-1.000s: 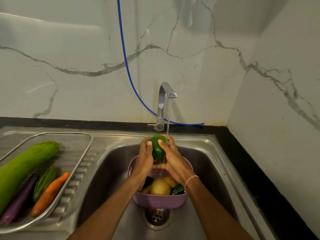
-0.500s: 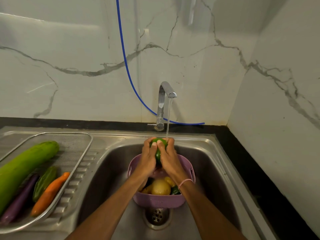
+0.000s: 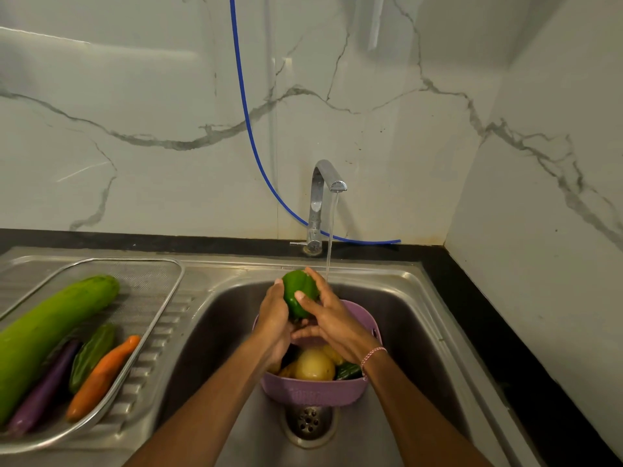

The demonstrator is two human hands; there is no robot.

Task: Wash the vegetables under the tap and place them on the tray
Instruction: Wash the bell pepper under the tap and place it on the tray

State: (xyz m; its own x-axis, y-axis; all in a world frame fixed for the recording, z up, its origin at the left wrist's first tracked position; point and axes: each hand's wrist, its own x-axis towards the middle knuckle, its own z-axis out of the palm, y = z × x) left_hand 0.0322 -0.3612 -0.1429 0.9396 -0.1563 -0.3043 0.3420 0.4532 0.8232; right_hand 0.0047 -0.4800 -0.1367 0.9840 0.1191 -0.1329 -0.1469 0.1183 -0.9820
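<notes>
One green pepper [image 3: 298,293], held up over the basket [image 3: 313,392], just left of the water stream [image 3: 329,237]. Gripped between two hands: left hand [image 3: 274,318] cupped against its left side and underside, right hand [image 3: 328,318] wrapped over its right side, thumb across the front, fingertips over the top. Stream falling just beside the right fingers; whether it strikes the pepper, impossible to tell. One red-and-white thread band [image 3: 372,353] on the right wrist.

Below the hands, one purple basket standing in the sink [image 3: 421,332], over the drain [image 3: 308,423]. Inside it, one pale yellow round vegetable [image 3: 315,365] plainly visible, yellow pieces either side of it, one dark green piece [image 3: 347,370] at the right; total count hidden by the wrists.

One chrome tap [image 3: 318,203] behind the sink, running. One blue hose [image 3: 249,129] dropping down the marble wall and passing behind the tap along the black counter edge.

At the left, on the draining board, one wire tray [image 3: 161,274] holding four vegetables: one large light green gourd [image 3: 50,335], one purple aubergine [image 3: 43,389], one dark green ridged gourd [image 3: 92,357], one orange carrot [image 3: 101,379]. All four lying side by side, roughly parallel, touching or nearly so. Tray well apart from the pepper.
</notes>
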